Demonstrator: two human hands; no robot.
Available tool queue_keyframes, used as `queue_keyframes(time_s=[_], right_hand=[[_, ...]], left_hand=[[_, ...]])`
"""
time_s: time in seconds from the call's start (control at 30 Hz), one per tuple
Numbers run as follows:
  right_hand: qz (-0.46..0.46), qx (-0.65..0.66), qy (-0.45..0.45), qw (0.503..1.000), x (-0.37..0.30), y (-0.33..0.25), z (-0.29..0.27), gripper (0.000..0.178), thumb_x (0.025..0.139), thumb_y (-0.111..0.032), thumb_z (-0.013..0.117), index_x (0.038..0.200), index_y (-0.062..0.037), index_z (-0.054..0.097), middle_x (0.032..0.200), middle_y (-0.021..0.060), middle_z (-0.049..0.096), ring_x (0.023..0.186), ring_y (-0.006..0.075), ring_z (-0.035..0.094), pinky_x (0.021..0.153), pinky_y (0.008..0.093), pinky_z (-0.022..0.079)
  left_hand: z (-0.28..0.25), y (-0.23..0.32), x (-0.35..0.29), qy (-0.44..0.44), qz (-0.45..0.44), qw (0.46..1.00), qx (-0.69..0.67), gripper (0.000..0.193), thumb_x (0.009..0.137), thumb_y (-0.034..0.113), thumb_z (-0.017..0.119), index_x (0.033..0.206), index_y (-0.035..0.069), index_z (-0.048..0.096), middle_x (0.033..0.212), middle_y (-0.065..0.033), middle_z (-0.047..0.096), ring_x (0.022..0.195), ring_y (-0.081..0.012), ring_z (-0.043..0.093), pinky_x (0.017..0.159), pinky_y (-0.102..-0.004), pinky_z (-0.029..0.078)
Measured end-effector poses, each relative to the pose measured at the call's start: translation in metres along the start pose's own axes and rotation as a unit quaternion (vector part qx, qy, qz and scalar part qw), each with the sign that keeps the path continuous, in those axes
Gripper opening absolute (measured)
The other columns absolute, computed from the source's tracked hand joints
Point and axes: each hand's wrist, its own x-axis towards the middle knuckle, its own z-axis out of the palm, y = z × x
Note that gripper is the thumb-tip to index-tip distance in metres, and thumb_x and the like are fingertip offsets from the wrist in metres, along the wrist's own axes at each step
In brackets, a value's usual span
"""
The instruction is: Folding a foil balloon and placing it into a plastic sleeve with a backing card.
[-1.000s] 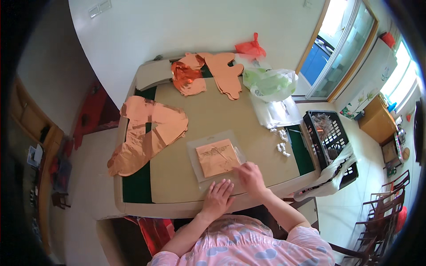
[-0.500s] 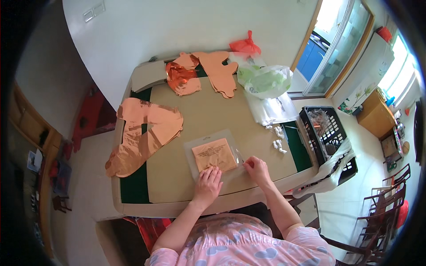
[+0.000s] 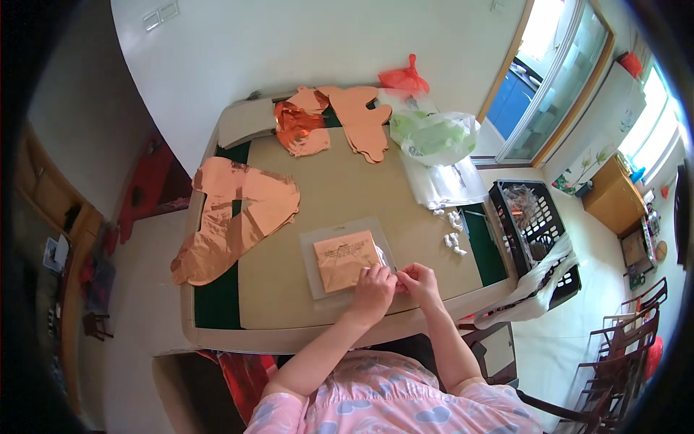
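A flat clear plastic bag (image 3: 311, 278) lies near the table's front edge. Inside it is a folded rose-gold foil sheet (image 3: 340, 269) with dark print. My left hand (image 3: 374, 295) is at the bag's lower right corner, its fingers bent and closed on the bag's edge. Right beside it, my right hand (image 3: 422, 284) pinches at the same right edge, fingertips almost meeting the left ones. What exactly lies between the fingertips is too small to make out. The bag's right edge is lifted and shines white above my left fingers.
Flat rose-gold foil balloons (image 3: 246, 210) lie at the table's left, with more foil balloons (image 3: 354, 119) at the back. Clear bags (image 3: 448, 181), a white-green plastic bag (image 3: 434, 134) and small white twists (image 3: 454, 239) are on the right. A black crate (image 3: 538, 217) stands beside the table.
My left hand has moved right, from the bag's lower front edge to its right edge beside my right hand. The bag's right side is now raised a little.
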Motion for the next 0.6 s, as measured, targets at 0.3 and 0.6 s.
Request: queue_keyframes(time_s=[0.3,0.6], right_hand=[[-0.079,-0.146,0.075,0.983,0.000,0.013,-0.001,0.011,0.085,-0.007,0.068,0.084,0.0024,0.064,0.068,0.0065,0.067,0.060,0.0093,0.061,0.051,0.0250,0.050],[0.032,-0.057,0.010,0.998,0.002,0.008,0.000,0.009,0.090,-0.008,0.062,0.088,0.0005,0.060,0.070,0.0069,0.066,0.057,0.0116,0.062,0.050,0.0236,0.048]], left_hand=[[0.005,0.009,0.006,-0.036,0.093,0.990,0.099,0.012,0.079,0.016,0.056,0.078,0.009,0.065,0.083,-0.0033,0.059,0.088,-0.0193,0.055,0.081,-0.0346,0.042],[-0.063,-0.036,-0.031,-0.071,-0.252,0.849,-0.459,0.010,0.094,0.009,0.052,0.085,0.006,0.055,0.088,-0.0094,0.066,0.075,-0.0246,0.066,0.059,-0.0352,0.052]])
